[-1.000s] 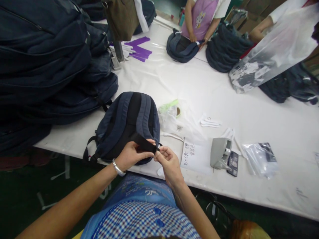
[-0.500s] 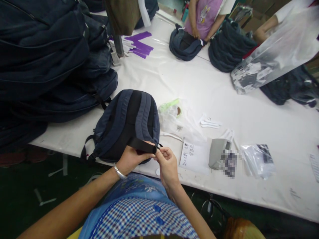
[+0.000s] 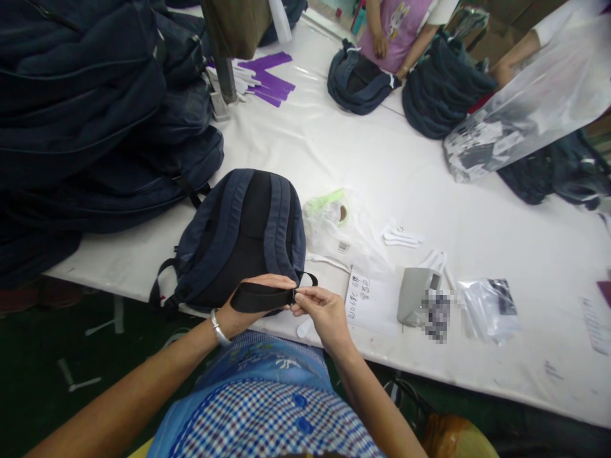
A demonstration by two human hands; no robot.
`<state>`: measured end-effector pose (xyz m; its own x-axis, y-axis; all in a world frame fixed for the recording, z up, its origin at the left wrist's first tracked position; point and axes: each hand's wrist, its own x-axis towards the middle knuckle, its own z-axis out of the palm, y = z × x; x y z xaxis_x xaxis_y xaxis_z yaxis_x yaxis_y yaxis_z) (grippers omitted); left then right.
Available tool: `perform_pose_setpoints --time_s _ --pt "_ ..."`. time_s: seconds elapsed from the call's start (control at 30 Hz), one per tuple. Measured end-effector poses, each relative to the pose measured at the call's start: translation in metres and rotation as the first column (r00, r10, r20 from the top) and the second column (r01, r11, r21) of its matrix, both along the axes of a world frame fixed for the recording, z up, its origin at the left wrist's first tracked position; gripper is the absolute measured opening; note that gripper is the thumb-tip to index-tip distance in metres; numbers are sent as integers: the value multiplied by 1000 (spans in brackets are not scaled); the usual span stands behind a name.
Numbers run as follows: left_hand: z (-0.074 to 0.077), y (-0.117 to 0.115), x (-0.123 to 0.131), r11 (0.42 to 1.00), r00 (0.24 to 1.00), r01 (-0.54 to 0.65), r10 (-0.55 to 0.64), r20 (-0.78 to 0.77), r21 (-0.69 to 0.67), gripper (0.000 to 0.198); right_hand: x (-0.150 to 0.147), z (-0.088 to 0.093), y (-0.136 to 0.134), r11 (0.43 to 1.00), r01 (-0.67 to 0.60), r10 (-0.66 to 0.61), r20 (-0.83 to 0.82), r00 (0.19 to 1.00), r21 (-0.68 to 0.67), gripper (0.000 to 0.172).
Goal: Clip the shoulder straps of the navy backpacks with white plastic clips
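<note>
A navy backpack (image 3: 258, 216) lies on the white table with its shoulder straps facing up. At its lower right corner, my left hand (image 3: 248, 312) is closed around a black webbing strap (image 3: 262, 297), which loops over the palm side. My right hand (image 3: 322, 312) pinches the strap's end, where a small dark piece like a buckle shows between thumb and fingers; its details are too small to make out. A thin black loop of strap (image 3: 310, 277) stands out just above the right fingers.
Navy backpacks (image 3: 95, 114) are piled high on the left. Purple strips (image 3: 272, 83) lie beyond a metal post (image 3: 224, 79). To the right are a clear plastic bag (image 3: 363, 235), a handwritten sheet (image 3: 370, 302) and a grey device (image 3: 417, 296). Two people work across the table.
The black strap has turned to lie broader across my left hand, and both hands have shifted slightly. Across the table, a person's hand has lifted off a backpack.
</note>
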<state>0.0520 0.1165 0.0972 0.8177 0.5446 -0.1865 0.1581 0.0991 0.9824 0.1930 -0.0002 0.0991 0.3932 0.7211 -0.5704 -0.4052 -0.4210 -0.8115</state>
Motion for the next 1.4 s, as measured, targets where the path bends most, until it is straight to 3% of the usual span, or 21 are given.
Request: perform_pose_setpoints --time_s 0.13,0.3,0.43,0.6,0.73,0.87,1.0,1.17,1.4 --pt "5 -4 4 994 992 -101 104 -73 35 34 -8 5 3 995 80 -82 33 996 60 26" --pt "5 -7 2 981 982 -134 150 -113 141 35 -13 8 5 990 116 -123 97 988 74 21" --pt "0 -10 -2 986 989 -90 105 -99 142 29 -5 9 3 998 -1 -9 159 987 59 19" --pt "-3 -13 -5 995 998 -35 39 -49 94 28 11 8 4 979 -203 203 -5 979 26 20" --pt "-7 -14 -7 986 995 -103 103 5 131 25 5 10 11 996 -85 85 28 996 -6 22" --pt "-7 -17 -6 975 979 -195 199 -36 104 28 -9 10 13 1000 28 -24 227 974 -13 16" --pt "0 -20 -3 964 975 -203 215 -57 169 26 -14 7 6 1000 29 -24 389 921 -7 18" --pt "-3 -25 -1 931 984 -163 177 -13 326 23 -17 5 -2 1000 18 -10 367 930 -18 30" --pt "1 -34 4 930 979 -175 199 -41 324 24 -18 3 -8 1000 2 4 428 904 -15 27"
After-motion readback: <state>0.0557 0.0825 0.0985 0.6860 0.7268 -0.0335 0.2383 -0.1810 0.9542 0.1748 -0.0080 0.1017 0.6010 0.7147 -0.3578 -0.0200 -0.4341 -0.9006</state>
